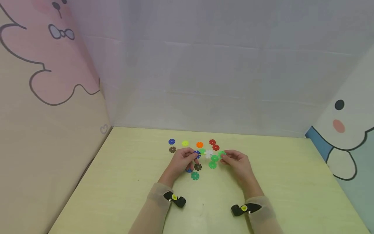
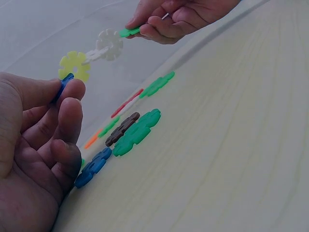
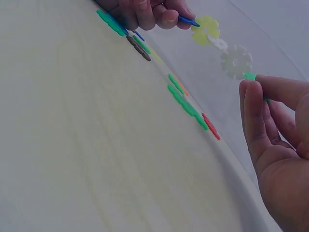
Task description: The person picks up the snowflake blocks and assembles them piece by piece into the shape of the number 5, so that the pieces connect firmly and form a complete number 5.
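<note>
No legible lettering or numbers anywhere.

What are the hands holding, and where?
A linked chain of discs: the left hand pinches its blue end disc, the right hand its green end disc.

left fingers (image 1: 191, 157) pinch blue disc (image 1: 198, 154) | right fingers (image 1: 229, 159) pinch green disc (image 1: 221, 153) | (white disc (image 1: 208, 153) between)

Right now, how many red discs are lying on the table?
2. The first red disc lies right of the orange disc; the second red disc lies nearer and slightly further right. Any beneath the left hand would be hidden.
</note>
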{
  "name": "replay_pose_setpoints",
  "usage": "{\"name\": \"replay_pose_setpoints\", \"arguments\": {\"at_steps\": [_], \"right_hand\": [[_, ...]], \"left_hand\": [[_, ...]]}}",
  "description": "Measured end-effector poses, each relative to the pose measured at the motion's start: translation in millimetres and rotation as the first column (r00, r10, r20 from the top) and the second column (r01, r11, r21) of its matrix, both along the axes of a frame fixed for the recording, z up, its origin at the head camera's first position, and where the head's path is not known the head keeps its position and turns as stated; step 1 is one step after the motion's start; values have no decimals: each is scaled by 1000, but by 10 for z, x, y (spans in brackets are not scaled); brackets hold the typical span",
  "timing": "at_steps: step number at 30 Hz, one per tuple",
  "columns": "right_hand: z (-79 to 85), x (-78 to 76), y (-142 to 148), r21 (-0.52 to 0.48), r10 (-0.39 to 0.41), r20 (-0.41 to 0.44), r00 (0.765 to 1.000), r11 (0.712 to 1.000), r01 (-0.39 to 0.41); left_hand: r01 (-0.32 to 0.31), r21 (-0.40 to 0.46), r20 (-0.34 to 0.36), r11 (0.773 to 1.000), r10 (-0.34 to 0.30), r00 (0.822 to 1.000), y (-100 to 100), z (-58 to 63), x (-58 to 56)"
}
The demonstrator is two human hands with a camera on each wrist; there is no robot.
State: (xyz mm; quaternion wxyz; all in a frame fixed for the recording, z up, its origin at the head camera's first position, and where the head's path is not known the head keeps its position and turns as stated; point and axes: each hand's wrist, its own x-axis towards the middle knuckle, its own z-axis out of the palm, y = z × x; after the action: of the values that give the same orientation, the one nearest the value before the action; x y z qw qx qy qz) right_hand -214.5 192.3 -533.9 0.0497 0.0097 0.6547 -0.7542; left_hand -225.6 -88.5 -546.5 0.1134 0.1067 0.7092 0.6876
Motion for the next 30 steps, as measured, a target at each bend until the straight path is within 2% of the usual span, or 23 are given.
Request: {"name": "replay_pose_setpoints", "arguments": {"at_steps": [16,30], "right_hand": [[-23,-8,-23,-40,3,-8,1000,999,-3],[-47,2,-33,-14,22,12,1000,1000,-22]], "left_hand": [[6,-1,-3,1000,-6,1000,14,48,10],[-2,-12,-12,1000,2,1000,29,7,-1]]}}
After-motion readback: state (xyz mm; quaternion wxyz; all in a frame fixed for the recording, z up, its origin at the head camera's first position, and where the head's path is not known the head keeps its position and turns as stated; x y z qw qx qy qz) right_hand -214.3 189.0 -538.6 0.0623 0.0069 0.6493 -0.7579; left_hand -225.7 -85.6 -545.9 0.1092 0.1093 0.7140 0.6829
